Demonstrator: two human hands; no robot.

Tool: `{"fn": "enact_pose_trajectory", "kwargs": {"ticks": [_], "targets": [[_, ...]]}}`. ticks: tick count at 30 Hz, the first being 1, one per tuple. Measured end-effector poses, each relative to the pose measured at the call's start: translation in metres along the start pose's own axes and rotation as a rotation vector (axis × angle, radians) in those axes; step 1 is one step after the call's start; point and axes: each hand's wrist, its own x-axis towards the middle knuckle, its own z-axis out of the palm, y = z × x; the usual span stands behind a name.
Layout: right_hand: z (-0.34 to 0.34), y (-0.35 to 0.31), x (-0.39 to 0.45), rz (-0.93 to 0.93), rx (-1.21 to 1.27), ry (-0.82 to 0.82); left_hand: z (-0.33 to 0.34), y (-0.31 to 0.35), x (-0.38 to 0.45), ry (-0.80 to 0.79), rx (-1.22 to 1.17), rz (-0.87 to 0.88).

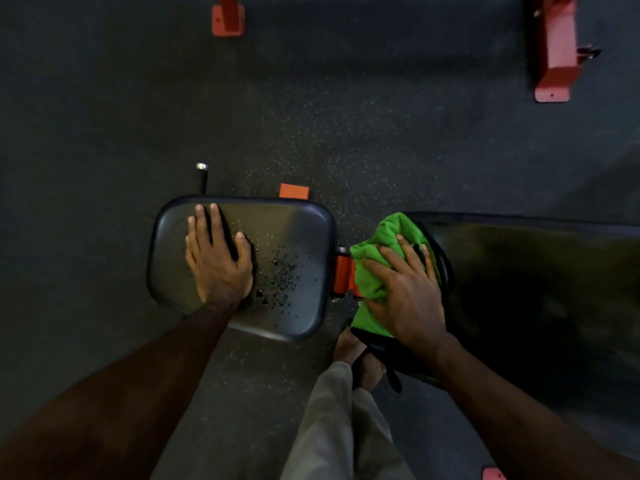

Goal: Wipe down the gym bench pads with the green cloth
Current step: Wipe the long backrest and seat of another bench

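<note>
**Ana:** Head view, starting at the left: what's over there?

**Ben:** Bare dark floor, plenty of free room beside the seat pad. The left hand lies flat on that pad near its left edge, fingers straight, gripping nothing. Dark droplets speckle the pad just right of the hand.

**Ana:** And the middle?

**Ben:** A narrow gap separates the two pads, bridged by an orange bracket. The green cloth is bunched over the left end of the long back pad, hanging off its edge. The right hand presses on the cloth with fingers spread, not curled round it.

**Ana:** Anything hard to read?

**Ben:** The back pad runs out of frame on the right, its surface blurred and dark. A sandalled foot is partly hidden under the pad. Orange frame legs are cut off at the top.
</note>
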Motion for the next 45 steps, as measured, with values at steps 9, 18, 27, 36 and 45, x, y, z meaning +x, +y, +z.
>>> {"fn": "enact_pose_trajectory", "kwargs": {"ticks": [9, 18, 27, 36, 45], "targets": [[0.017, -0.087, 0.028, 0.206, 0.569, 0.161, 0.0, 0.0, -0.002, -0.002, 0.02, -0.007], [0.069, -0.173, 0.048, 0.378, 0.412, 0.077, 0.008, -0.005, 0.001, -0.009, 0.049, 0.021], [0.091, -0.177, 0.053, 0.48, 0.265, 0.146, 0.006, -0.001, -0.001, -0.023, 0.004, 0.021], [0.095, -0.178, 0.05, 0.485, 0.295, 0.196, -0.03, -0.031, 0.016, -0.077, -0.4, 0.09], [0.104, -0.203, 0.029, 0.685, 0.414, 0.263, -0.026, -0.061, 0.026, -0.082, -0.093, 0.288]]}}
